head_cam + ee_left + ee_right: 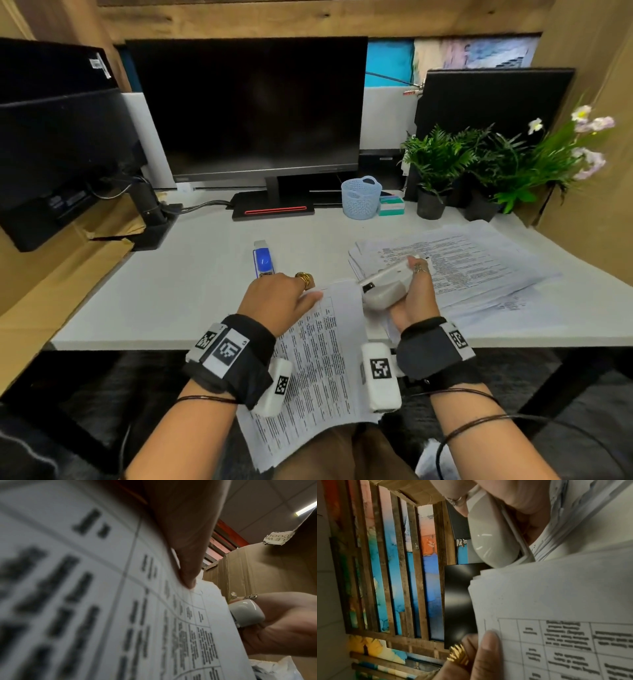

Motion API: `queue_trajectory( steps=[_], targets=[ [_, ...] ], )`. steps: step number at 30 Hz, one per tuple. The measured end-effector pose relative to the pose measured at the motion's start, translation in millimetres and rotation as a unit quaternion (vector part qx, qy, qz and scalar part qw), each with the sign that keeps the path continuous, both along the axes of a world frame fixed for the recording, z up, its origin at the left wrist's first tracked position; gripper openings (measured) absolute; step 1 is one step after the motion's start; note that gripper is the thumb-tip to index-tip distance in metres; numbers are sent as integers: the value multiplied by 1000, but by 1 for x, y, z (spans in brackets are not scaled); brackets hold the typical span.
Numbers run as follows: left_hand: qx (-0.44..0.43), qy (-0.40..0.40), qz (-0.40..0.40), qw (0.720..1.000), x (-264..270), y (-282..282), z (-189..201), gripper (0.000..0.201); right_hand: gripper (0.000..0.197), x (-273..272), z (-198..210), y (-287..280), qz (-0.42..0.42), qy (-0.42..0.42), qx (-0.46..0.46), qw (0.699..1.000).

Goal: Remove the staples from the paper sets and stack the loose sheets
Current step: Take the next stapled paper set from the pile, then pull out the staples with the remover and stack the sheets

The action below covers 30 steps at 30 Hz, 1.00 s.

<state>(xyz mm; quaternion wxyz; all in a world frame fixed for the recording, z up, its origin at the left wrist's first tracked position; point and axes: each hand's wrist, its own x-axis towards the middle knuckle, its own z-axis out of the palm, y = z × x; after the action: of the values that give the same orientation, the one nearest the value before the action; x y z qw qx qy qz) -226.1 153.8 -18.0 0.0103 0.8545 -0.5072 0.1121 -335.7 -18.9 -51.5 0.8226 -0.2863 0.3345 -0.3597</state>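
Note:
A stapled paper set point(322, 346) printed with a table hangs over the desk's front edge. My left hand point(305, 294) pinches its top left part, thumb point(187, 563) on the top sheet point(120, 601). My right hand point(412, 277) grips a white staple remover point(385, 286), whose dark nose sits right at the set's top right corner. In the right wrist view the remover point(491, 534) touches the corner of the set point(556, 599), and the left thumb point(488, 650) presses the page. A spread pile of loose sheets point(472, 260) lies on the desk behind my right hand.
A blue and white stapler point(263, 260) lies beyond my left hand. A monitor point(246, 106) stands at the back, with a pale blue basket point(361, 198) and potted plants point(442, 164) to its right. A second screen point(58, 154) juts in at the left.

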Motion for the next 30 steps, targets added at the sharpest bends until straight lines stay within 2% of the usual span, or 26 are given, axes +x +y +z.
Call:
queue_trajectory(
  steps=[4, 11, 14, 15, 18, 20, 21, 23, 25, 30],
  targets=[
    [6, -25, -16, 1000, -5, -5, -1, 40, 48, 4, -1, 8, -9, 4, -2, 1000],
    [20, -52, 15, 998, -13, -8, 0, 41, 49, 8, 2, 16, -31, -29, 16, 999],
    [13, -48, 0, 999, -23, -12, 3, 39, 75, 11, 3, 23, -46, -21, 9, 999],
    [11, -46, -6, 999, -27, -12, 4, 37, 74, 12, 2, 24, -57, -18, 5, 998],
    [9, -40, -14, 999, -35, -13, 5, 39, 55, 10, 2, 24, -97, -4, -1, 995],
    [11, -41, -20, 999, -37, -13, 6, 43, 58, 5, 5, 22, -108, -12, 5, 994],
    [14, -45, -22, 999, -37, -13, 6, 44, 53, 3, 8, 22, -111, -19, 6, 994],
    [16, -47, -32, 998, -38, -13, 5, 43, 31, -1, 13, 21, -109, -36, 12, 993],
    [16, -49, -37, 998, -39, -14, 4, 43, 17, -3, 19, 23, -106, -41, 19, 993],
    [3, 6, -53, 999, -41, -14, 2, 53, 17, -4, 21, 29, -75, -42, 25, 996]
  ],
)
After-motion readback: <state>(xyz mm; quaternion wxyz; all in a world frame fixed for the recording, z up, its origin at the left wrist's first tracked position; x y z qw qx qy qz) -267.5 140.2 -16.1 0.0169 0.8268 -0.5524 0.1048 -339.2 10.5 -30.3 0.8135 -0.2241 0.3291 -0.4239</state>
